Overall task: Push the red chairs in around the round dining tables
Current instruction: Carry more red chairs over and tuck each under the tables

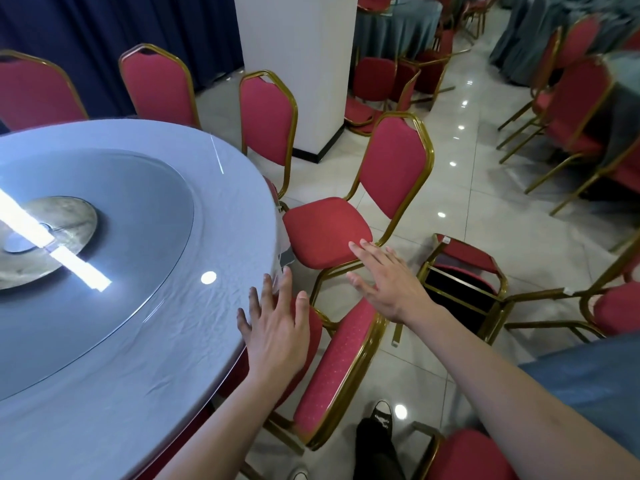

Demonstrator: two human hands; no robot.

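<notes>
Both hands are spread and empty; the right hand (384, 280) hovers nearest the gold-framed red padded chair (329, 230), whose seat lies just beyond it, angled out from the round grey-clothed surface (214, 317) where the left hand (277, 323) hovers.

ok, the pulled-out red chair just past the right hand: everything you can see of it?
The pulled-out chair has a red padded seat and back in a gold metal frame. It stands upright on the tiled floor, angled, its seat front near the round table edge but not tucked under. The right hand, fingers spread, reaches over its near seat edge; contact unclear.
</notes>
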